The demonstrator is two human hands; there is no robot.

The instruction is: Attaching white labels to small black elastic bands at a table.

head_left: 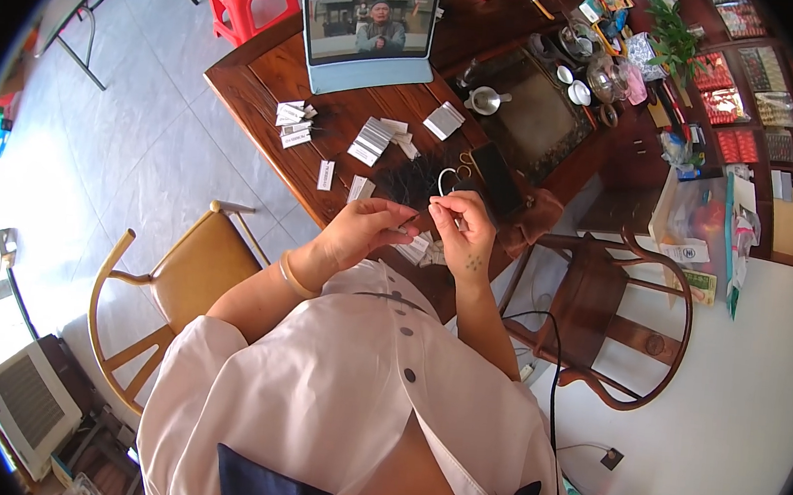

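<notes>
While left hand apparently pinches | right hand near black strands

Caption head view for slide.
Left hand and right hand pinch close together by black strands and white tags on a wooden table; propped tablet behind.

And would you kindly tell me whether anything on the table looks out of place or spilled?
I see no obvious spill. What looks untidy is the loose tangle of black strands on the table; white packets lie scattered near it at differing angles, some bunched together, so the area looks disordered.
</notes>
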